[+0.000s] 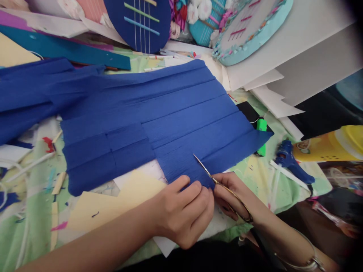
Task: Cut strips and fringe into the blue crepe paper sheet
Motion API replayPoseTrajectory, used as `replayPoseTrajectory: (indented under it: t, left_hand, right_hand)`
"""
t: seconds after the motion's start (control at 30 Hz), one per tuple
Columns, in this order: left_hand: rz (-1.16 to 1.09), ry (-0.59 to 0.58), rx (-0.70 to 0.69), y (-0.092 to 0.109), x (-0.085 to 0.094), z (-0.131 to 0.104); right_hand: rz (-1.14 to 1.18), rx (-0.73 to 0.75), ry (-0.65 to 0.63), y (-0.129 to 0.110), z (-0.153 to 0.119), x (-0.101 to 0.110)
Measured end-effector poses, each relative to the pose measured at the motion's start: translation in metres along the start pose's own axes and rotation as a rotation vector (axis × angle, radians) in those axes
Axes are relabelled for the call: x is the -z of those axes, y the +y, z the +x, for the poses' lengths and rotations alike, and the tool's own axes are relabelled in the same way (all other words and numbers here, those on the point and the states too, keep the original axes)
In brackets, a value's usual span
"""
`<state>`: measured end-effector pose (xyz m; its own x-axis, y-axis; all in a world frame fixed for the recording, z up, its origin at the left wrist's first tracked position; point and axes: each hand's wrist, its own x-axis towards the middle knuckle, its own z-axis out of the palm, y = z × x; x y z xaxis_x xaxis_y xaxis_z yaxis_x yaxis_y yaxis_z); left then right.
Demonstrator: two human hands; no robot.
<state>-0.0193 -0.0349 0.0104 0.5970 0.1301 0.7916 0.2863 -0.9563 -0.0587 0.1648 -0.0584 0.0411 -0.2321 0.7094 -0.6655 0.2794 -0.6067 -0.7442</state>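
A large sheet of dark blue crepe paper (181, 102) with fold lines spreads across the table. At its near edge, my left hand (188, 211) is closed with the fingers bent, pinching the paper. My right hand (235, 192) touches the same edge just beside it and holds gold-handled scissors (203, 164). Their pointed blades lie over the blue paper, aimed up and to the left, and look closed together. The bit of paper between my fingertips is mostly hidden.
Cream paper (113, 204) lies under the blue sheet. On the right are a blue glue gun (293, 160), a green lighter-like object (261, 136) and a yellow container (331, 143). Decorated guitar-like shapes (141, 22) and white boards (283, 41) stand at the back. Scraps (49, 144) litter the left.
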Motion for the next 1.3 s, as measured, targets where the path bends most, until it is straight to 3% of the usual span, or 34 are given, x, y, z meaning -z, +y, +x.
replayPoseTrajectory:
  t: [0.33, 0.97, 1.3]
  left_hand:
    - [-0.002, 0.001, 0.008, 0.0, -0.001, 0.0]
    - [-0.014, 0.009, 0.009, 0.001, 0.0, -0.001]
    - [0.027, 0.035, 0.021, 0.001, 0.0, -0.001]
  right_hand:
    - [0.017, -0.009, 0.005, 0.006, 0.001, 0.001]
    - [-0.156, -0.054, 0.093, 0.001, 0.003, 0.0]
    - [-0.073, -0.019, 0.039, -0.01, -0.005, 0.001]
